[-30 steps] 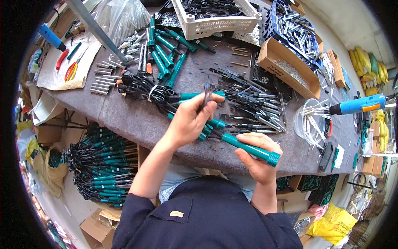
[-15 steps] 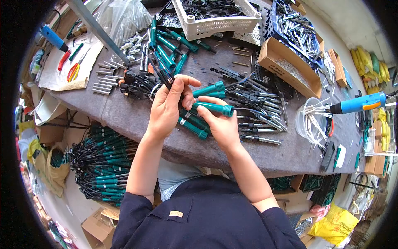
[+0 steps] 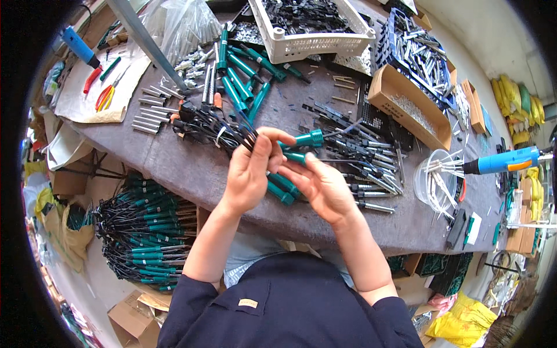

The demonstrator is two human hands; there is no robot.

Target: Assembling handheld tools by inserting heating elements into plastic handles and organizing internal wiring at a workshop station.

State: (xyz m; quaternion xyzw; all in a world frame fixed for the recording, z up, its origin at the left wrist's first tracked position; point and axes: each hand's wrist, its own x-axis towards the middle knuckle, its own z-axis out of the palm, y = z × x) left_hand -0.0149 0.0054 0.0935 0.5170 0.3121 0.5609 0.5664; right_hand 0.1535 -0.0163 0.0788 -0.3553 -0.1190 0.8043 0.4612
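Observation:
My left hand is raised over the grey table, fingers pinched on the black cord of a green-handled soldering iron. My right hand cups the same iron from below and to the right, its fingers on the green handle. Under both hands lie two more green handles. A heap of black-and-metal iron parts lies just right of the hands. The cord's far end joins a bundle of black cords to the left.
Several green handles and metal tubes lie at the back left. A white crate and cardboard box stand behind. A clear tub and blue tool sit right. Finished irons are heaped below left.
My right hand brought the green iron up from the table's near edge to the left hand. Both hands now hold it together, and the left has taken its cord.

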